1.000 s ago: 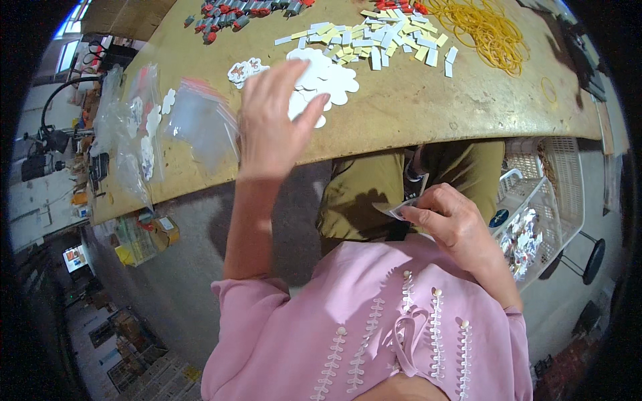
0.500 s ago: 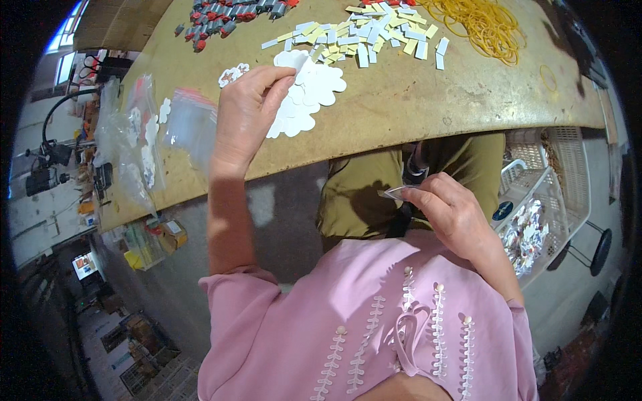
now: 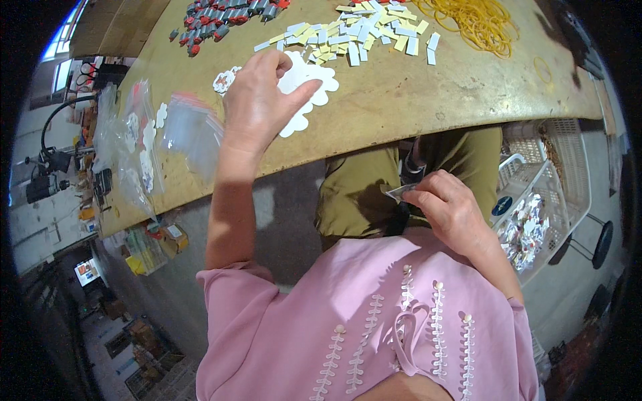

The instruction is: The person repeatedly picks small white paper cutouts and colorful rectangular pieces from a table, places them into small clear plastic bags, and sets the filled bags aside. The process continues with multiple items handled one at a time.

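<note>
My left hand (image 3: 257, 100) is over a pile of white scalloped, flower-shaped cutouts (image 3: 317, 87) on the table. Its thumb and index finger stand apart, with nothing visible between them, and the hand hides part of the pile. Lower down, in front of my lap, my right hand (image 3: 451, 207) pinches a small clear plastic bag (image 3: 399, 193) between thumb and fingers. A smaller printed white cutout (image 3: 224, 81) lies just left of my left hand. Flat clear zip bags (image 3: 190, 127) are stacked nearer the table's left side.
Small grey motors with red ends (image 3: 227, 20), blue and yellow strips (image 3: 354, 33) and yellow rubber bands (image 3: 478, 27) lie along the far side of the worn table (image 3: 414, 93). A white plastic basket (image 3: 572, 160) with filled bags (image 3: 525, 230) stands at my right.
My left thumb and index finger have parted from their pinch over the white cutouts. My right hand stays almost still with the small bag.
</note>
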Demonstrator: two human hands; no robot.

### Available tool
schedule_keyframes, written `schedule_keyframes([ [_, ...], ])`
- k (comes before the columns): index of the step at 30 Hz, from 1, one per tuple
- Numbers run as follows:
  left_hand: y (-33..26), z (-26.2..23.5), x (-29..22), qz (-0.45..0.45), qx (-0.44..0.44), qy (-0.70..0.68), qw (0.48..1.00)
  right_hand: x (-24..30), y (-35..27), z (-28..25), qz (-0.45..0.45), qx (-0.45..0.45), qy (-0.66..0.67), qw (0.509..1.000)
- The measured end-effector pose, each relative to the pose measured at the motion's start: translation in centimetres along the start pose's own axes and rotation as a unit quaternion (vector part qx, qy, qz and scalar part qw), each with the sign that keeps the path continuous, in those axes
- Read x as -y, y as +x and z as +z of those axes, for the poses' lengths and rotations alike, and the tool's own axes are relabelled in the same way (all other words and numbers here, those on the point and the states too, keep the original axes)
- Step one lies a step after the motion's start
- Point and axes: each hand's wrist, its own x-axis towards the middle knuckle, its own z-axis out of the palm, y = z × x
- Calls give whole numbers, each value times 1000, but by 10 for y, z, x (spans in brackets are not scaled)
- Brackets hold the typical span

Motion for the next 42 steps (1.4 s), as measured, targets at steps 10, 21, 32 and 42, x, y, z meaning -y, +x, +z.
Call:
schedule_keyframes([
  [10, 2, 2, 24, -57, 47, -212, 975, -3, 0, 5, 10, -3, 19, 1000],
  [21, 9, -1, 39, -99, 87, -266, 955, -5, -3, 7, 11, 5, 17, 1000],
  [32, -4, 1, 14, 3, -11, -115, 993, 1, -1, 8, 37, 9, 17, 999],
  [42, -36, -29, 11, -92, -200, -327, 919, 2, 10, -1, 16, -72, -14, 997],
])
